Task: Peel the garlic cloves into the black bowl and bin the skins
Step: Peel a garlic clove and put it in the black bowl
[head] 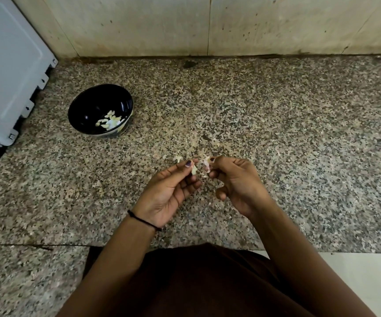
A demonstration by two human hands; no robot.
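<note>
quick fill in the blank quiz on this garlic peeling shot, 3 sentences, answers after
1. The peeled cloves lie inside the ____ bowl, which stands on the countertop.
2. The left hand pinches a garlic clove while the right hand pinches a piece of its ____.
3. A thin dark band circles the person's ____ wrist.

Missing words: black; skin; left
</note>
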